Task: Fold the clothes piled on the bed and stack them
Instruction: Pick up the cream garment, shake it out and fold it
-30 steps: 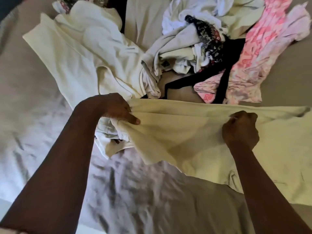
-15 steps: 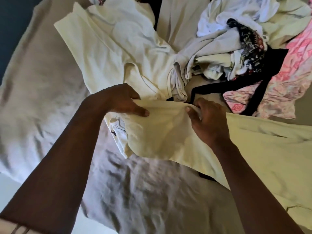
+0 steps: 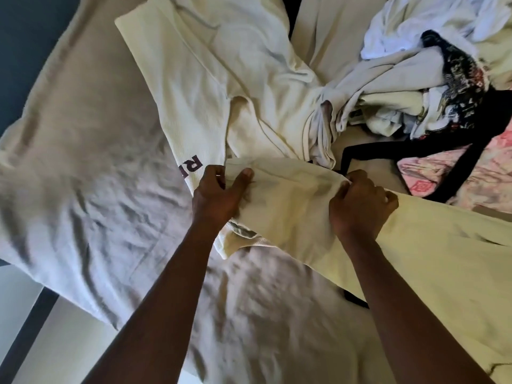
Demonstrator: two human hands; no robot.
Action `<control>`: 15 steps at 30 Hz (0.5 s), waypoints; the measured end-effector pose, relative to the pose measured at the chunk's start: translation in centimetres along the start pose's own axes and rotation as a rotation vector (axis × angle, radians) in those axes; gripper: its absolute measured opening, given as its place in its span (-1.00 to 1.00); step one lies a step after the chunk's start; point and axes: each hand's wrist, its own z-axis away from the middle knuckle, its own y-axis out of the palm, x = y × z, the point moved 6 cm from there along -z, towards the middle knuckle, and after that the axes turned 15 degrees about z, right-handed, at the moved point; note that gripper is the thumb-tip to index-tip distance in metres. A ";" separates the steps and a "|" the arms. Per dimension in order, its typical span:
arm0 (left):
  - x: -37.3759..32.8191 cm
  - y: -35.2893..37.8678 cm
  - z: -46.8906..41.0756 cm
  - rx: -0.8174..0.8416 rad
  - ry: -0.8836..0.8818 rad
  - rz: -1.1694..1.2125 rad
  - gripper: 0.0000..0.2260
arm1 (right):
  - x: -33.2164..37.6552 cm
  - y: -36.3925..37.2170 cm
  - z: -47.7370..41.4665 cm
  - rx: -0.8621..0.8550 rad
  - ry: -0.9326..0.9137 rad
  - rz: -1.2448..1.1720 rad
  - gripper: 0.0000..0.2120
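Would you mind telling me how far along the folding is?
Done: no folded stack is in view. In hand: the left hand and right hand pinch the edge of a yellow garment. Left: the cream shirt, the pile and the pink garment lie unfolded.

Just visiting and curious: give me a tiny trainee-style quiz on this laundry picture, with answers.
1. True or false: the left hand and the right hand both grip the pale yellow garment.
2. The pink patterned garment lies: A) under the left arm; B) far right, beyond the right hand; C) on the floor.
3. Fill in: the cream top with dark letters lies nearest the ___ hand.
Key: 1 true; 2 B; 3 left.
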 end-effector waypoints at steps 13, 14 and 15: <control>-0.7 -0.3 0.9 0.067 0.224 -0.276 -0.76 | 5.7 0.6 9.4 -0.021 -0.675 -0.111 -0.22; -0.9 0.0 1.1 0.074 0.232 -0.291 -0.72 | 5.6 1.1 9.5 0.008 -0.685 -0.101 -0.21; -1.0 0.2 1.3 0.094 0.209 -0.282 -0.66 | 5.6 1.4 9.5 0.025 -0.692 -0.098 -0.21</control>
